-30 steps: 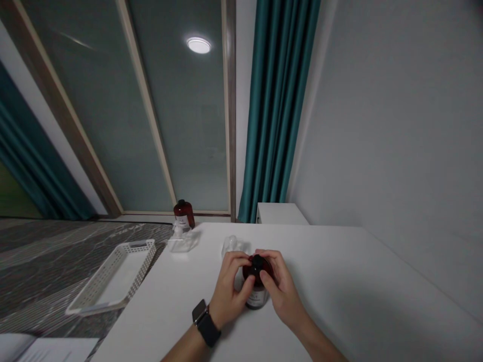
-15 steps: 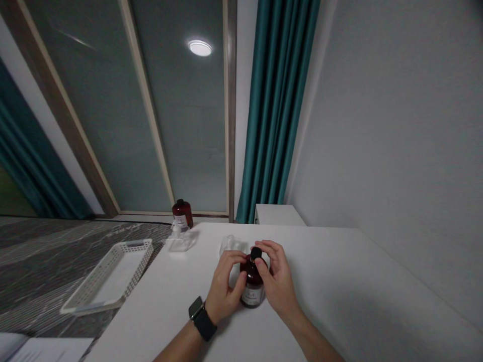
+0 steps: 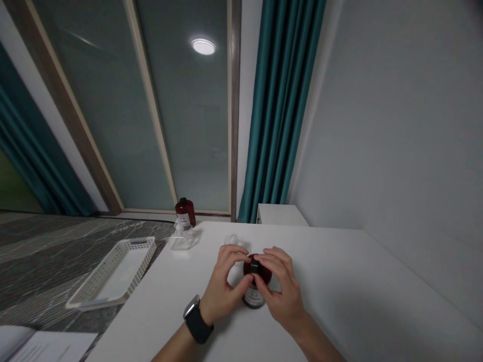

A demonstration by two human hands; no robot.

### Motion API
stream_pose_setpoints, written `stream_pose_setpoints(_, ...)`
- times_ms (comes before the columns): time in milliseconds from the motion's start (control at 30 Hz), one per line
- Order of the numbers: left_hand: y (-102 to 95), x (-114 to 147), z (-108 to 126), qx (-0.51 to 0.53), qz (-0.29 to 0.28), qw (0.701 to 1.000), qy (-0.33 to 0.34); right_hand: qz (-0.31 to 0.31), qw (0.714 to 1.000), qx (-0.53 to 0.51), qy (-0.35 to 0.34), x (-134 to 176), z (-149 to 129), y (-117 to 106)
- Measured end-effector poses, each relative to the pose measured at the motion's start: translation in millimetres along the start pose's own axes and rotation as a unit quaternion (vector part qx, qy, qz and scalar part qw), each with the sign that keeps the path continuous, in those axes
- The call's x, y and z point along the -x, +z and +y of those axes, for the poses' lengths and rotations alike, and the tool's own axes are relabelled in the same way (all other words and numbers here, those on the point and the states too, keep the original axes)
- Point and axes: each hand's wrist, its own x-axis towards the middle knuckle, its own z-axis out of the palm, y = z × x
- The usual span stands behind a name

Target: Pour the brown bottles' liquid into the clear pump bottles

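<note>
A dark red-brown bottle (image 3: pixel 253 297) with a pale label stands upright on the white table, just in front of me. Its black cap (image 3: pixel 255 266) is between the fingertips of both hands. My left hand (image 3: pixel 225 281), wearing a black watch on the wrist, curls around the left side of the bottle's top, thumb and fingers closed near the neck. From the right, my right hand (image 3: pixel 281 286) pinches the cap with thumb and fingers. The hands partly cover the bottle's shoulders. A clear plastic object (image 3: pixel 234 240) lies behind my left hand, partly hidden.
At the table's far left corner stand another dark red bottle (image 3: pixel 185 212) and a clear tray (image 3: pixel 182 244) with a whitish pump-like piece. A white perforated basket (image 3: pixel 113 276) is left of the table, an open book (image 3: pixel 56 346) nearer. A white cabinet (image 3: pixel 281 214) stands behind.
My left fingers have moved up from the bottle's side to beside the cap. My right fingers have closed in around the cap. The view has shifted slightly.
</note>
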Motion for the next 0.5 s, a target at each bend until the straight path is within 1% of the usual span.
stream_pose_setpoints(200, -3.8, -4, -3, 0.068, -0.051, 0.996, -0.015, -0.027, 0.999, 0.014, -0.026, 1, 0, 1)
stream_pose_setpoints(267, -3.2, -3, -6, 0.098, -0.05, 0.994, -0.023, -0.034, 0.999, 0.003, -0.022, 1, -1, 0)
stream_pose_setpoints(300, -2.6, -3, -7, 0.109, -0.04, 0.993, -0.032, -0.037, 0.999, -0.007, -0.009, 1, -1, 0)
stream_pose_setpoints(333, -1.8, -2, -10, 0.117, -0.022, 0.992, -0.046, -0.04, 0.999, -0.019, 0.014, 2, 0, -1)
stream_pose_setpoints(400, -0.1, -2, -15, 0.121, 0.031, 0.989, -0.079, -0.05, 0.994, -0.047, 0.086, 4, 2, -2)
stream_pose_setpoints(467, 1.6, -1, -20, 0.112, 0.084, 0.985, -0.099, -0.073, 0.98, -0.083, 0.168, 9, 6, -3)
stream_pose_setpoints(500, 2.4, -1, -22, 0.105, 0.1, 0.984, -0.1, -0.091, 0.969, -0.105, 0.205, 11, 8, -3)
